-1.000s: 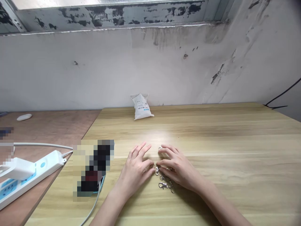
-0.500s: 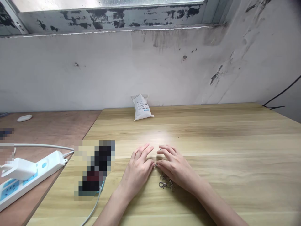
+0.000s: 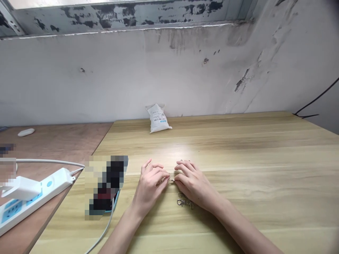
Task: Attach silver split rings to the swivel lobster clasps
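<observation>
My left hand (image 3: 149, 183) pinches what looks like a small metal ring (image 3: 168, 174) between thumb and fingers. Close beside it, my right hand (image 3: 192, 180) is closed at thumb and forefinger on a small silvery metal piece (image 3: 172, 180), whose far part the fingers hide; its kind cannot be made out. The two hands almost meet over the table. Below the right palm lie several lobster clasps (image 3: 182, 202), partly covered by that hand. More small metal bits (image 3: 181, 161) show just past the right fingertips, mostly hidden.
Against the wall, a white plastic packet (image 3: 159, 120) stands on the wooden table (image 3: 251, 158). To the left lie a blurred-out dark phone-like object (image 3: 113, 183) with a cable and a white power strip (image 3: 50, 185) with a plug. A black cable (image 3: 317, 97) runs at the far right.
My left hand has shifted slightly left, and its fingers have curled into a pinch with a metal ring showing. The right hand stays close to where it was. The view has tilted slightly.
</observation>
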`<action>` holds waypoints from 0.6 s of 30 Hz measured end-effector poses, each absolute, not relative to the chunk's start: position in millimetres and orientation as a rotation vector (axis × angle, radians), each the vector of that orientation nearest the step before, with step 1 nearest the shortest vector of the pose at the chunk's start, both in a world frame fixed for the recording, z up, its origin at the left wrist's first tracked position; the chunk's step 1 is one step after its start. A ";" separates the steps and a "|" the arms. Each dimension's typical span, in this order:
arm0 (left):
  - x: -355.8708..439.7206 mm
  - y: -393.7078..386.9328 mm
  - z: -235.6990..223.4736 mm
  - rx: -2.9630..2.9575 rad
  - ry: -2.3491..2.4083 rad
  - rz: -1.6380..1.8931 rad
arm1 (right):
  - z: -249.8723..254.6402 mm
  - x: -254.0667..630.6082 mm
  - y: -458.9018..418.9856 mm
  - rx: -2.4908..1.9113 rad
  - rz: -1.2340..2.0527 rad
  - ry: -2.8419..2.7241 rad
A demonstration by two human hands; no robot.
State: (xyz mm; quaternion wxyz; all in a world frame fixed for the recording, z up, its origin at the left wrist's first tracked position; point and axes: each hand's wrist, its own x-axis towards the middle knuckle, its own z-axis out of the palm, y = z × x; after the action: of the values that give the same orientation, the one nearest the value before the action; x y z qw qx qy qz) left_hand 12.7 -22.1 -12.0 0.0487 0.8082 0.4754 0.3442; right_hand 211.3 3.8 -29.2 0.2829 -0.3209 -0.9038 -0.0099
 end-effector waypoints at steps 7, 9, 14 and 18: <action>11.7 -21.4 -12.3 2.472 1.452 1.172 | -29.2 212.4 2.9 -0.864 -0.024 -2.415; 11.9 -21.3 -12.4 2.449 1.470 1.194 | -29.1 212.5 2.7 -0.860 -0.022 -2.411; 10.6 -21.3 -13.3 2.472 1.446 1.180 | -25.8 213.1 1.4 -0.872 -0.006 -2.392; 9.6 -21.0 -14.0 2.511 1.489 1.133 | -23.4 213.3 0.3 -0.898 -0.015 -2.368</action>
State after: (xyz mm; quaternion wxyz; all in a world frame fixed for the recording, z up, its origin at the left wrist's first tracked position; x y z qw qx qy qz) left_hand 9.6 -21.0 -14.0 0.0050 0.8017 0.4756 0.3620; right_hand 213.3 0.3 -23.4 0.2997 -0.3382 -0.8920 -0.0056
